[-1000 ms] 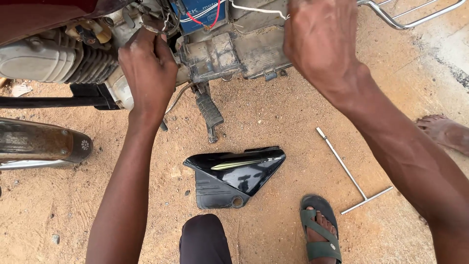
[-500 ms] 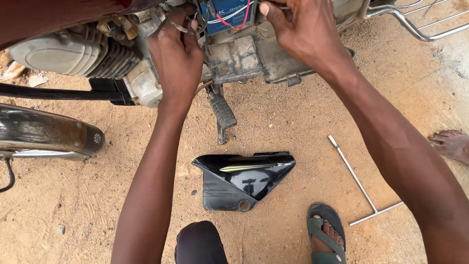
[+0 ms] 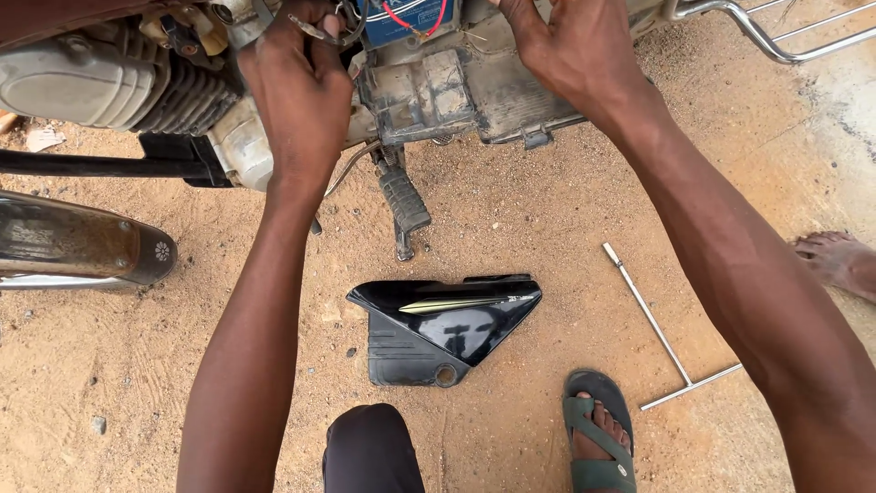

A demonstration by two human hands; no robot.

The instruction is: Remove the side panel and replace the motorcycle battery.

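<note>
Side cover (image 3: pixel 444 329) on sand below motorcycle (image 3: pixel 438 87); T-wrench (image 3: pixel 662 333) right of it; exhaust (image 3: pixel 82 242) far left.

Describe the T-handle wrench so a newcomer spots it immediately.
Start at the motorcycle along the top, then drop to the sandy ground on its right side. Beyond the glossy black side cover and sandalled foot lies the T-handle wrench: the only thin bare-metal rod, ending in a crossbar.

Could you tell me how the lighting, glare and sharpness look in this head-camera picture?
Head view: soft, even daylight with faint shadows; the glossy black plastic side panel on the sand shows bright reflections; the left hand and right hand are sharp, no evident blur.
</note>
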